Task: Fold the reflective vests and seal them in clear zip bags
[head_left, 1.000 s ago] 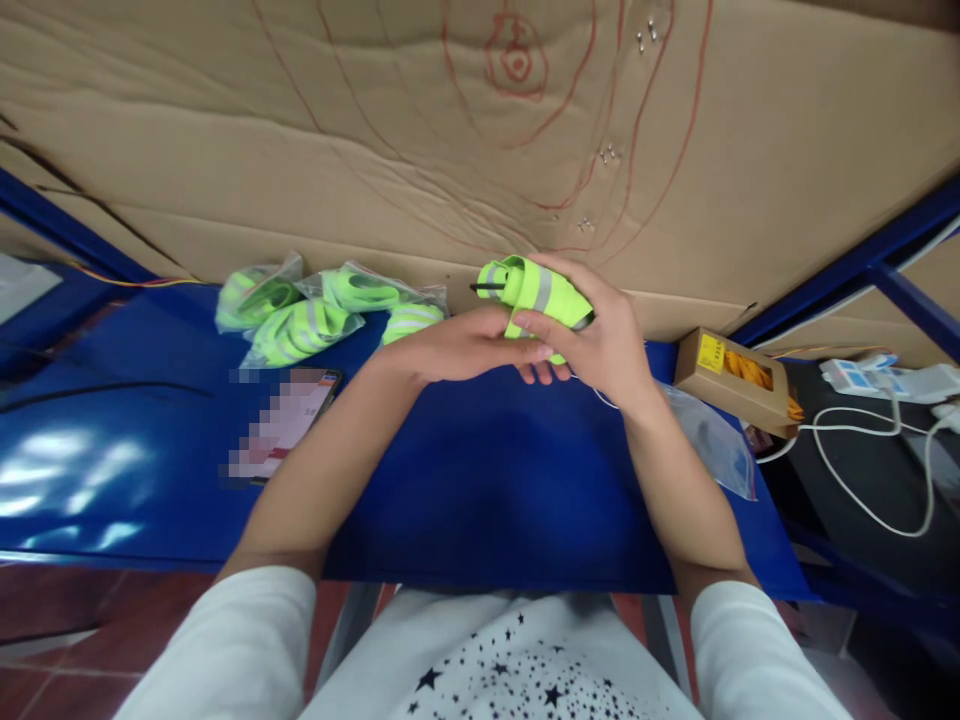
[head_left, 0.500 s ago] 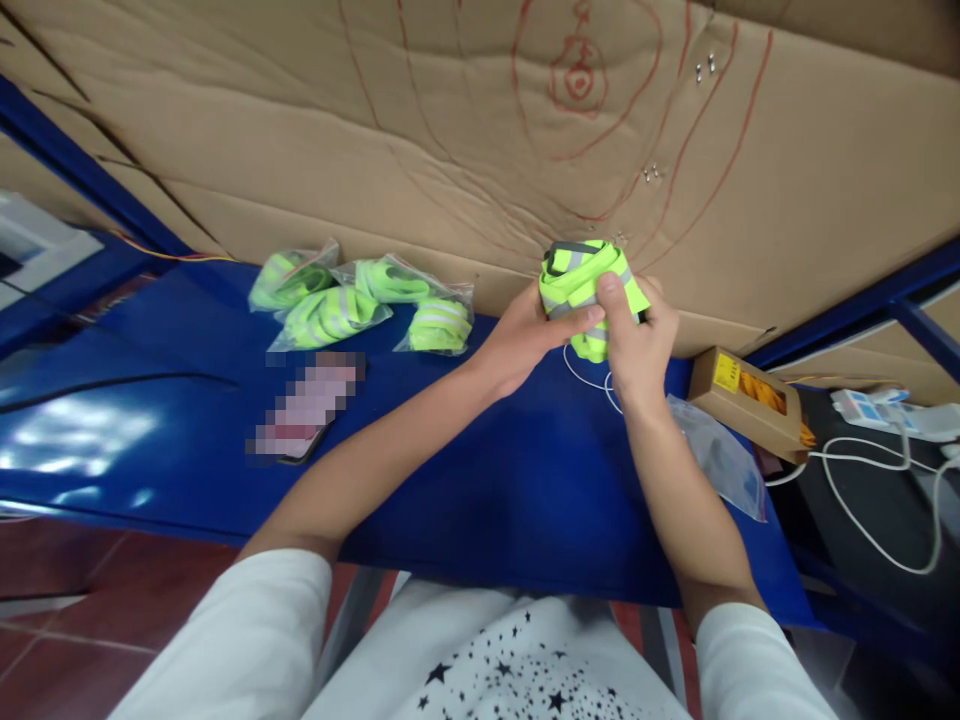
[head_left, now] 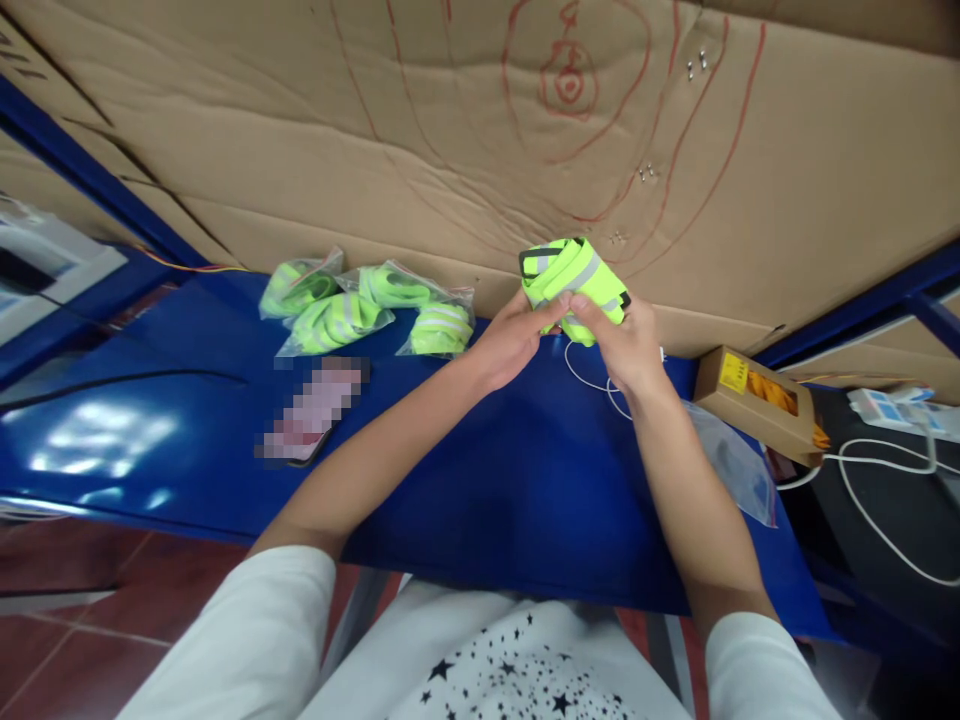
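A neon-yellow reflective strap [head_left: 574, 280] with grey stripes and dark buckle parts is folded into a bundle above the back of the blue table. My left hand [head_left: 517, 338] grips its lower left side, thumb laid across the front. On the lower right, my right hand [head_left: 626, 335] is closed on the same bundle, its thumb pressing the front close to the left thumb. The fingers behind the strap are mostly hidden. Several similar straps in clear zip bags [head_left: 341, 315] lie to the left. An unfilled-looking clear zip bag [head_left: 739, 460] lies beside my right forearm.
A phone [head_left: 319, 410], partly pixelated, lies on the blue table [head_left: 480, 500]. At the right stands a cardboard box [head_left: 757, 405] with orange contents, near white cables [head_left: 862, 500]. A cardboard wall [head_left: 262, 130] with red drawn lines rises behind the table.
The strap bundle has turned in my hands and now looks flatter and more tilted. My right thumb has moved down and left, close to my left thumb. The view has shifted slightly.
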`<action>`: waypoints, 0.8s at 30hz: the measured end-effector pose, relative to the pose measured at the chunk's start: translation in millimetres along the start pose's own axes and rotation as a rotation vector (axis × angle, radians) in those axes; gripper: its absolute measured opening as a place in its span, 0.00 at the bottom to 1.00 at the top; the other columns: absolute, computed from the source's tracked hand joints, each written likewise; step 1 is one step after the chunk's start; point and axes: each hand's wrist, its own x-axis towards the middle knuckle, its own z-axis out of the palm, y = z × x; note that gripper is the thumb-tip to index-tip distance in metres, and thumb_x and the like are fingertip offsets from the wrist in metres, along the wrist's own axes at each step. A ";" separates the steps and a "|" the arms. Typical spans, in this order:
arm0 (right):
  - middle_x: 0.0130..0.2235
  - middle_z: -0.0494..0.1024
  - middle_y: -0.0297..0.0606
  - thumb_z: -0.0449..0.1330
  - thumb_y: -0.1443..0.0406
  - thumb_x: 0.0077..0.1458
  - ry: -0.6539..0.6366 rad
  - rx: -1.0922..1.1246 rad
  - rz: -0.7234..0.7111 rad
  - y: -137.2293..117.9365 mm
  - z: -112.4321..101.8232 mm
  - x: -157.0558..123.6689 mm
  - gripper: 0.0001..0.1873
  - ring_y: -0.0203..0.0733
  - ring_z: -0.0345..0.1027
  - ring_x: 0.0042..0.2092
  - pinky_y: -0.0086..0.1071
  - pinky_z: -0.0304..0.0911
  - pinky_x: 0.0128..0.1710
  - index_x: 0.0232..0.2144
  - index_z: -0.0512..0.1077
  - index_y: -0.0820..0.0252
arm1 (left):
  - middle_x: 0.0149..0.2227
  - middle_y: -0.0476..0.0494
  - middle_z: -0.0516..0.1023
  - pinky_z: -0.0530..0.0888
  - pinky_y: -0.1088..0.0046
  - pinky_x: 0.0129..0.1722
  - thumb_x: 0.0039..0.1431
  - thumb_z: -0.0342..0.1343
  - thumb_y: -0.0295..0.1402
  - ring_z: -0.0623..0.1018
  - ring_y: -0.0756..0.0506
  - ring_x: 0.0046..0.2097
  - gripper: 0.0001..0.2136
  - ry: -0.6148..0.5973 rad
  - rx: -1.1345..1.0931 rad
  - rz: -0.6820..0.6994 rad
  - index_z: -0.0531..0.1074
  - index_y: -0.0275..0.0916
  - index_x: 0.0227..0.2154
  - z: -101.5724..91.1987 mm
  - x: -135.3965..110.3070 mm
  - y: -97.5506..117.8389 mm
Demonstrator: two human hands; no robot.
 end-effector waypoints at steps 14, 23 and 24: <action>0.43 0.84 0.37 0.72 0.53 0.56 0.268 0.232 0.152 3.7 11.8 -70.0 0.21 0.40 0.78 0.41 0.33 0.73 0.42 0.47 0.79 0.57 | 0.51 0.48 0.77 0.69 0.66 0.61 0.52 0.69 0.33 0.76 0.44 0.58 0.22 0.142 -0.159 -0.110 0.68 0.43 0.48 33.2 -37.6 -31.5; 0.50 0.84 0.41 0.75 0.50 0.50 0.361 0.541 0.500 23.3 9.1 -120.7 0.26 0.47 0.80 0.51 0.39 0.74 0.55 0.46 0.79 0.59 | 0.52 0.43 0.79 0.70 0.60 0.62 0.47 0.78 0.32 0.78 0.43 0.54 0.30 0.164 -0.241 -0.276 0.71 0.40 0.51 32.0 -62.3 -83.3; 0.51 0.84 0.41 0.75 0.50 0.51 0.366 0.552 0.517 24.5 10.5 -123.9 0.26 0.47 0.80 0.52 0.39 0.74 0.55 0.46 0.79 0.59 | 0.53 0.43 0.79 0.70 0.59 0.62 0.46 0.78 0.32 0.78 0.43 0.55 0.30 0.186 -0.236 -0.279 0.71 0.40 0.51 31.9 -66.2 -85.8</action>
